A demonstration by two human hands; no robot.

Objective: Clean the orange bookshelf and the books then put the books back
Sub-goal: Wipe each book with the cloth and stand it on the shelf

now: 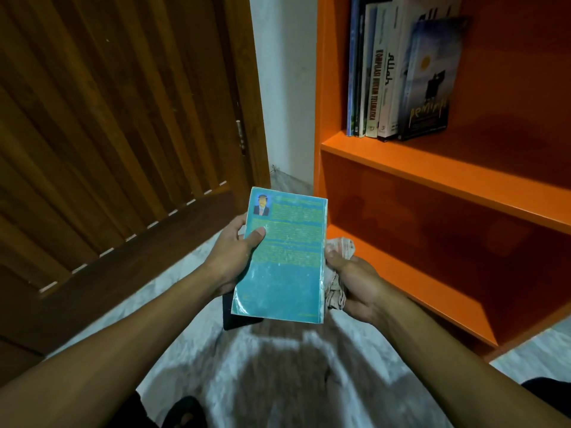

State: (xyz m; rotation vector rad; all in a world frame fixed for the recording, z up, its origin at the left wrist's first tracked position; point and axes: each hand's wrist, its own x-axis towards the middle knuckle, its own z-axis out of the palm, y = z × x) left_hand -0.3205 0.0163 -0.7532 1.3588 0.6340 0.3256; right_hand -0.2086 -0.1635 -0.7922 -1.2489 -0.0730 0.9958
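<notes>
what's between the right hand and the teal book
A crumpled cloth: the right hand presses it against the teal book's right edge. The head view shows it.

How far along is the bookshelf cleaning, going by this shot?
Partly done, it seems. A row of books already stands on the upper shelf of the orange bookshelf. In hand: the left hand holds a teal book while the right hand grips a cloth at its edge. Left: shelving this book; the lower shelves hold nothing.

A home room — orange bookshelf, slatted wooden door, marble-look tiled floor
</notes>
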